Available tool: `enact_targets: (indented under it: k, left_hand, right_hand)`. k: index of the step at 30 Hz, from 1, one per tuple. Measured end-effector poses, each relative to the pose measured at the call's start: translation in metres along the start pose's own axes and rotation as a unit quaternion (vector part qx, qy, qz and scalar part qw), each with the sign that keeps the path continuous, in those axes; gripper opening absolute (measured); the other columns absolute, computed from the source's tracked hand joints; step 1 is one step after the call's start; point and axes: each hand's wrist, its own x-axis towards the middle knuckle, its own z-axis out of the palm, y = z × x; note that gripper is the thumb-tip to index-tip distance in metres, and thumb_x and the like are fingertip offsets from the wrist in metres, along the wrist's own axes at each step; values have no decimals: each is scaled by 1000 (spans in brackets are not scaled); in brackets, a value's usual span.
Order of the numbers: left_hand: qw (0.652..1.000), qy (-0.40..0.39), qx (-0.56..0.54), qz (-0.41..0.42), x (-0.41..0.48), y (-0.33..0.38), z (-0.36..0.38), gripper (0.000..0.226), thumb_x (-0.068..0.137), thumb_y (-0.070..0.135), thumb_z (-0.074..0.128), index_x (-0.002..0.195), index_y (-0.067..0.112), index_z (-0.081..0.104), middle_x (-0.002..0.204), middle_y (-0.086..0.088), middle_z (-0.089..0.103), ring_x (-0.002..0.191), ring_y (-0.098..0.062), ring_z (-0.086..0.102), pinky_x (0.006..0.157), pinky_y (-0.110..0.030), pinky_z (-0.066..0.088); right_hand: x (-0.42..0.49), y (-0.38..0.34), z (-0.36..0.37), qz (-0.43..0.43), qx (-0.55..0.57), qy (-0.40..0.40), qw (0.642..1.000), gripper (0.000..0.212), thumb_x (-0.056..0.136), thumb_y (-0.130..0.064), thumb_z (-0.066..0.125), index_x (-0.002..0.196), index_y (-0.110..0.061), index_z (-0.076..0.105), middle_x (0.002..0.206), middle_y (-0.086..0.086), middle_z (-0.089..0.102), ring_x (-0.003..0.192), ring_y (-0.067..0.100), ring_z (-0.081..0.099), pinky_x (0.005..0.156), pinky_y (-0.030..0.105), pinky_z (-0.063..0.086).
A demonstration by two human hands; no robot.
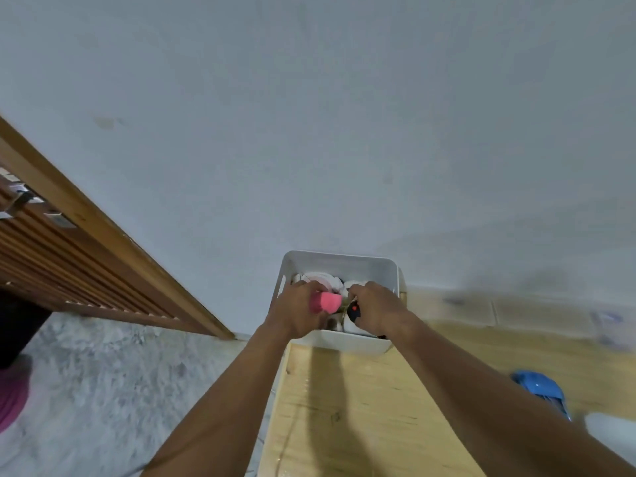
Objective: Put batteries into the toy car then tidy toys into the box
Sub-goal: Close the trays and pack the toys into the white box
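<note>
Pink plastic, a stubby rounded toy piece point(327, 302), sticks out of the left hand point(299, 311), whose fingers point(311, 287) are curled round its near end. Just beside it, the right hand point(375, 308) has its fingers point(359, 291) wrapped over a small black gadget with a red button point(353, 311). The view does not show whether this is a remote or part of a toy. The two hands are nearly touching, and both are held over the open top of a white plastic box point(339, 258), with the two held pieces at about rim level above its middle. Inside the box, past the knuckles, lie round white and pink pieces point(320, 278), packed close together and hard to tell apart. The box stands at the far left corner of a pale wooden bench point(361, 407), up against a grey-white wall point(309, 132). Well to the right on the bench lies a blue object point(540, 387), too blurred to name, and a white shape point(609, 432) sits near the bench's lower right edge. Left of the bench are grey speckled floor point(103, 373) and a slatted wooden frame point(69, 253).
</note>
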Motion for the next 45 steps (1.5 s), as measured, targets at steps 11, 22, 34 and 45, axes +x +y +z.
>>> enact_targets:
  k: [11, 22, 34, 45]
  left_hand:
    - [993, -97, -12, -63, 18, -13, 10, 54, 81, 32, 85, 130, 20, 65, 124, -3, 70, 114, -23, 65, 93, -24, 49]
    - [999, -31, -16, -40, 8, 11, -12, 25, 92, 27, 65, 117, 29, 69, 112, 1, 70, 106, -22, 66, 88, -28, 52]
    - [987, -49, -48, 143, -15, 179, 49, 33, 94, 29, 69, 127, 22, 67, 124, -2, 67, 115, -22, 62, 93, -29, 46]
    - [960, -253, 5, 124, -59, 351, 243, 65, 93, 41, 70, 149, 23, 42, 136, -10, 54, 124, -31, 55, 93, -36, 46]
  right_hand:
    - [19, 7, -27, 35, 41, -25, 998, 30, 100, -32, 55, 116, -10, 67, 117, 14, 69, 112, 32, 63, 95, 42, 54]
    - [-27, 12, -46, 52, 179, 143, 972, 22, 91, -21, 52, 100, -29, 70, 93, -1, 71, 91, 22, 65, 83, 36, 55]
    - [-181, 147, -27, 147, 169, 250, 942, 16, 89, -18, 64, 104, -18, 71, 100, 2, 71, 99, 25, 65, 82, 36, 52]
    - [-356, 346, 48, 330, 148, 146, 921, 37, 94, -33, 61, 130, -29, 54, 131, 4, 55, 121, 29, 53, 101, 42, 47]
